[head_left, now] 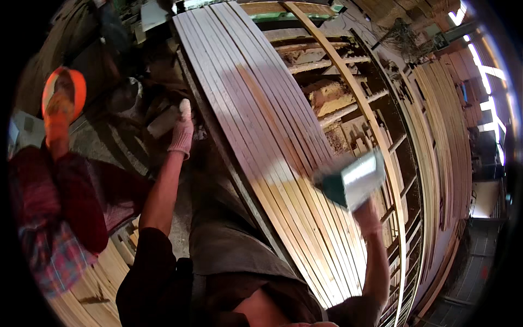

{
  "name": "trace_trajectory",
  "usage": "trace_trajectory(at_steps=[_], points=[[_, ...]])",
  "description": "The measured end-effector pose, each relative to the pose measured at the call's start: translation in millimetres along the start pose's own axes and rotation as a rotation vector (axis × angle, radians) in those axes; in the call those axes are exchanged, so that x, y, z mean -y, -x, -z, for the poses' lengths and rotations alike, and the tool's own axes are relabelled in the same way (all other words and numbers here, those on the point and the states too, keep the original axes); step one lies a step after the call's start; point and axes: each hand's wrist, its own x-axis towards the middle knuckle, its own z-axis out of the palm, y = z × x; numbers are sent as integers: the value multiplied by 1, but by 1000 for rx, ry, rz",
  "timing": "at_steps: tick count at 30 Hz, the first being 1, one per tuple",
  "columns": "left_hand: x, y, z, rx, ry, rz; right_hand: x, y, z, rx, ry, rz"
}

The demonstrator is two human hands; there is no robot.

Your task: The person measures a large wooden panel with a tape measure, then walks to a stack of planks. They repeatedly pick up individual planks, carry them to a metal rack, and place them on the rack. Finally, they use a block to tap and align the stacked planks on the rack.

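Note:
My right hand [368, 218], gloved, grips a wide, flat tool [357, 177] with a pale shiny face and a dark green side. Motion blurs it, so its exact kind is unclear. It is over the right side of a row of long narrow wooden boards [294, 201] laid side by side. The far stretch of the boards is whitish, the near stretch bare yellow wood. My left hand [183, 128], in a pale pink glove with whitish fingertips, is off the boards' left side, fingers stretched forward. Nothing shows in it.
A slatted frame [348, 68] with a long wooden strip runs right of the boards. Beyond it lie stacks of long planks [444, 147]. On the left is another person in maroon and plaid clothing [65, 256], near an orange ring-shaped item [80, 92]. More planks [106, 278] lie at lower left.

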Motion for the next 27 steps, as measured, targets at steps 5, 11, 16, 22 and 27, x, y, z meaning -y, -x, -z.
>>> trace_trajectory(at_steps=[5,11,16,22,27], points=[[-29,21,-4,175,13,152,-108,269,-58,66,-170,-259],[-42,33,-13,96,117,95,-77,292,-59,226,-25,-326],[-21,31,-14,118,52,-106,-7,181,-20,220,127,-50],[-19,38,3,303,244,123,166,-77,16,128,347,392],[29,57,19,421,439,194,306,-245,33,-187,389,637]])
